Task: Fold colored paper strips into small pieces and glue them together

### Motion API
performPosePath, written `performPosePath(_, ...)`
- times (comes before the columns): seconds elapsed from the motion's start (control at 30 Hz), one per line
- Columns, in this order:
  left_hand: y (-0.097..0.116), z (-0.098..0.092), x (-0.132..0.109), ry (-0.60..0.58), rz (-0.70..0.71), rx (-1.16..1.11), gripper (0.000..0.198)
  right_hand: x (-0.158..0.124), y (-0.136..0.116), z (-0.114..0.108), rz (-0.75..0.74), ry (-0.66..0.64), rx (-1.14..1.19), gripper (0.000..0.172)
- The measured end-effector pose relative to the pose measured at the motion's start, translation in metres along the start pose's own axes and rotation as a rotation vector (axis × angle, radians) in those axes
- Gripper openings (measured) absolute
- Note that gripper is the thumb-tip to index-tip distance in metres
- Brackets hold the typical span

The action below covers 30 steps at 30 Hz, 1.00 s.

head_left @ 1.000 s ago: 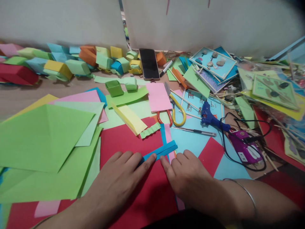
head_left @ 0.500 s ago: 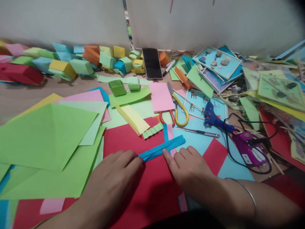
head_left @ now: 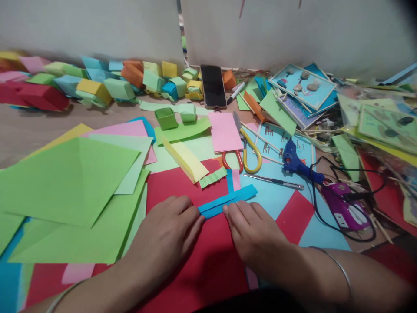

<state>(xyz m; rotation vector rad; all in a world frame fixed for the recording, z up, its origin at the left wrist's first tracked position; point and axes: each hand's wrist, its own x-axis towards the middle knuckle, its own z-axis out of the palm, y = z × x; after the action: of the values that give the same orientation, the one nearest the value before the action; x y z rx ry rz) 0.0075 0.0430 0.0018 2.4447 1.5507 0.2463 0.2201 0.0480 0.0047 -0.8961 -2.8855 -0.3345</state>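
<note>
A folded blue paper strip (head_left: 228,201) lies slantwise over red paper (head_left: 211,256), its right end a little higher. My left hand (head_left: 172,226) pinches the strip's left end, which is hidden under the fingers. Along the strip's lower edge, my right hand (head_left: 252,226) is closed with thumb and fingertips on the paper. Just beyond the strip are a crimped pale green strip (head_left: 213,177) and a folded yellow paper piece (head_left: 184,158). Scissors (head_left: 252,152) with red and yellow handles lie partly under a pink paper (head_left: 225,132).
Green sheets (head_left: 71,182) are piled at left. Folded paper boxes (head_left: 120,89) line the back beside a phone (head_left: 213,87). At right are a craft knife (head_left: 273,181), a blue glue gun (head_left: 299,167), its black cord, a purple power block (head_left: 345,206) and pebble pictures (head_left: 302,87).
My right index finger has drawn back from the strip's face to its lower edge, the fingers now bunched together. The whole view has shifted slightly; the strip lies much the same.
</note>
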Motion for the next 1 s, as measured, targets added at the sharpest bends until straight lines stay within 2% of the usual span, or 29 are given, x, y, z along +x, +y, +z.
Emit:
performPosePath(0.27, 0.002, 0.005, 0.002, 0.068, 0.072, 0.126, 0.037, 0.002, 0.000, -0.005, 0.070, -0.015, 0.030, 0.033)
performPosePath(0.5, 0.000, 0.008, -0.003, 0.112, 0.092, 0.198, 0.033, 0.003, -0.001, 0.000, -0.028, 0.055, 0.082, 0.032)
performPosePath(0.63, 0.000, 0.007, -0.003, 0.095, 0.087, 0.218, 0.032, 0.003, -0.001, 0.001, -0.012, 0.064, 0.114, 0.037)
performPosePath(0.77, -0.001, 0.007, -0.002, 0.092, 0.090, 0.211, 0.030, 0.003, -0.003, 0.003, 0.035, 0.058, 0.123, 0.034)
performPosePath(1.0, -0.002, 0.007, -0.003, 0.078, 0.096, 0.251, 0.027, 0.003, -0.003, 0.005, 0.020, 0.093, 0.061, 0.032)
